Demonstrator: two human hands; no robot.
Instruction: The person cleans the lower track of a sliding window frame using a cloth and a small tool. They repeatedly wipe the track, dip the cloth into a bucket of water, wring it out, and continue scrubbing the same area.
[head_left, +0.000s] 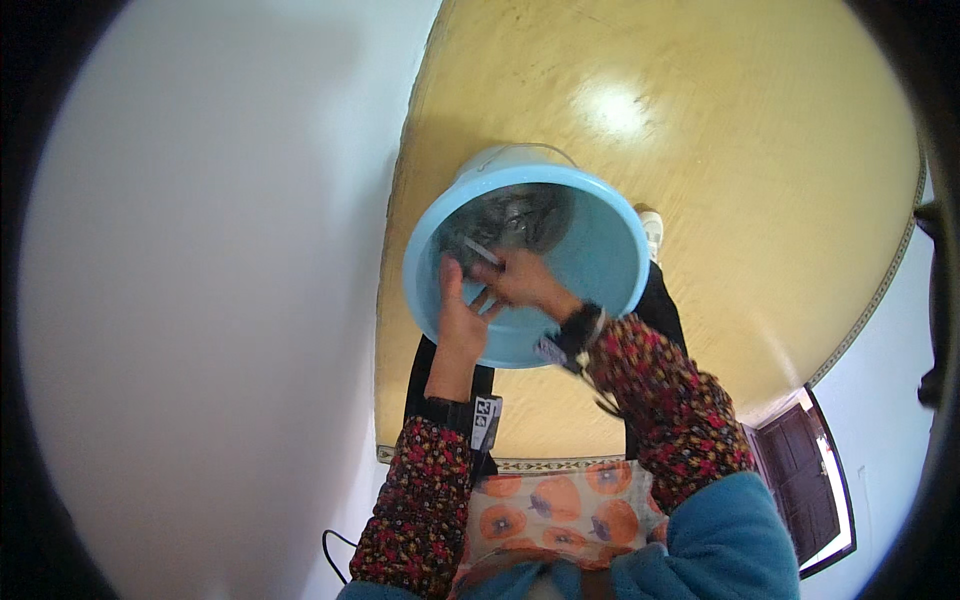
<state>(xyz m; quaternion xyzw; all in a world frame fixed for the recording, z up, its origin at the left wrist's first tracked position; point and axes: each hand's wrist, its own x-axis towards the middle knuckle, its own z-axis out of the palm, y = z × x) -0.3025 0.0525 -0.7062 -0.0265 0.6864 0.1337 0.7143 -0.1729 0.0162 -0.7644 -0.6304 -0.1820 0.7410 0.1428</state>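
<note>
A light blue plastic bucket (607, 270) with a thin wire handle (540, 146) stands before me, its mouth facing up towards me. Dark, shiny material (517, 214) lies inside it; I cannot tell what it is. Both my hands reach in over the near rim. My right hand (525, 281) grips a thin, pale grey stick-like piece (481, 250), blurred, that points at the dark material. Close beside it on the left is my left hand (459, 322), its thumb raised. The left fingers partly overlap the right hand, so whether they hold anything is unclear.
Glossy yellow floor (720, 150) surrounds the bucket. A white wall (225, 285) rises close on the left. My dark-trousered legs straddle the bucket, with a pale shoe (652, 229) at its right. Small devices with straps (486, 421) sit on both wrists. A dark door (799, 480) is at lower right.
</note>
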